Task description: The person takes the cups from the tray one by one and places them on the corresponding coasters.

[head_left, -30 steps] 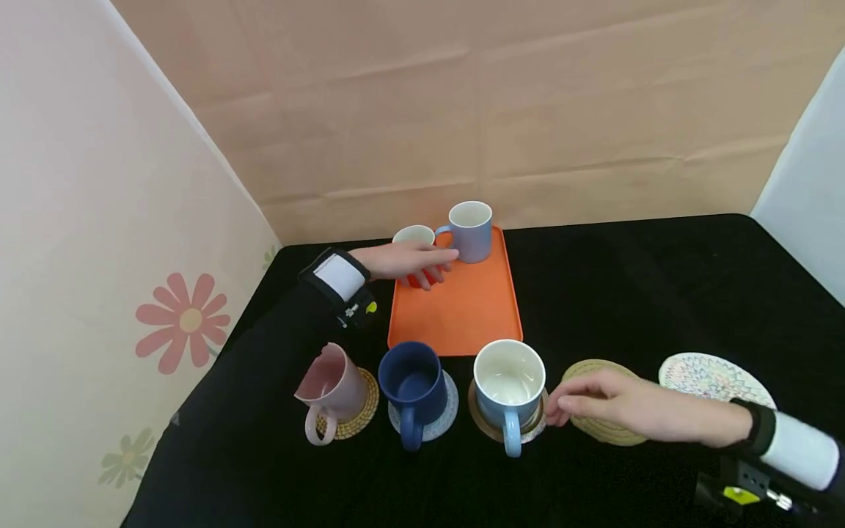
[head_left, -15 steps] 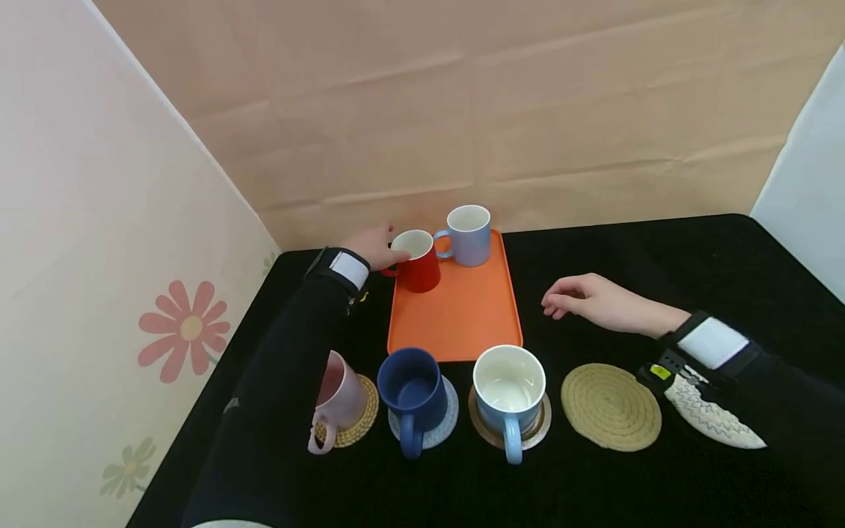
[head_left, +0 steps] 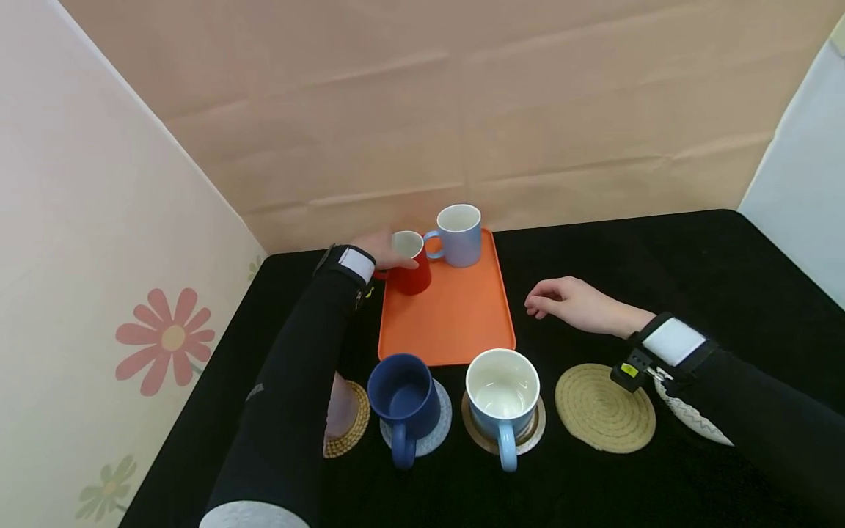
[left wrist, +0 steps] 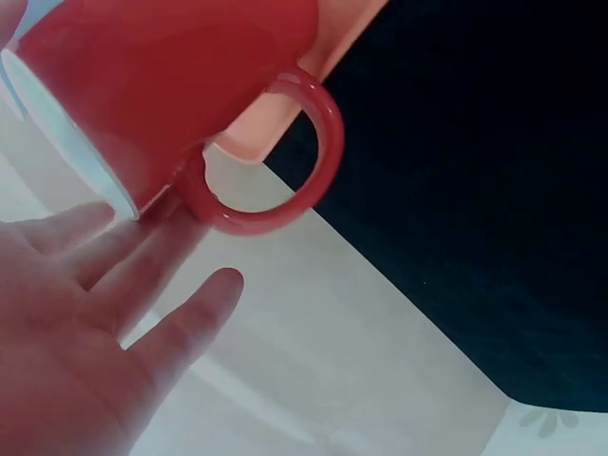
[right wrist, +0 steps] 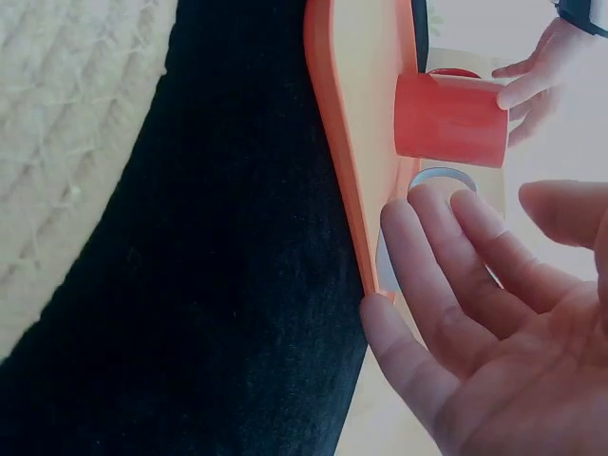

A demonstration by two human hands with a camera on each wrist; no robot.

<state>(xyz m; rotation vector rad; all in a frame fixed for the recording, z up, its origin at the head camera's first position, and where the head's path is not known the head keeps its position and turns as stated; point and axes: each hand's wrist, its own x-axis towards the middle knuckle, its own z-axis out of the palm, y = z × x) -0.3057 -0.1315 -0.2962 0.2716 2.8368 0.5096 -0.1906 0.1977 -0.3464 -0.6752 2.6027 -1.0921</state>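
A red mug (head_left: pixel 412 279) with a white inside stands on the orange tray (head_left: pixel 455 315), near its back left corner. My left hand (head_left: pixel 383 249) is at the mug's rim, thumb toward the front side. In the left wrist view the other fingers lie nearly straight beside the red mug (left wrist: pixel 180 85), some touching it near the rim and handle, the little finger apart. Behind to the right stands a lilac-blue mug (head_left: pixel 460 246), also on the tray. My right hand (head_left: pixel 577 304) hovers right of the tray, fingers loosely bent around nothing.
In front of the tray are a dark blue mug (head_left: pixel 403 400) and a light blue mug (head_left: pixel 503 403) on coasters. A pink mug (head_left: pixel 340 411) is mostly behind my left sleeve. A woven coaster (head_left: pixel 606 411) lies to the right, a patterned white one (head_left: pixel 693 418) partly under my right arm.
My left hand first moved back and left to the red mug, and its thumb now lies lower on the mug's side. My right hand moved back, away from the woven coaster. The view shifted slightly.
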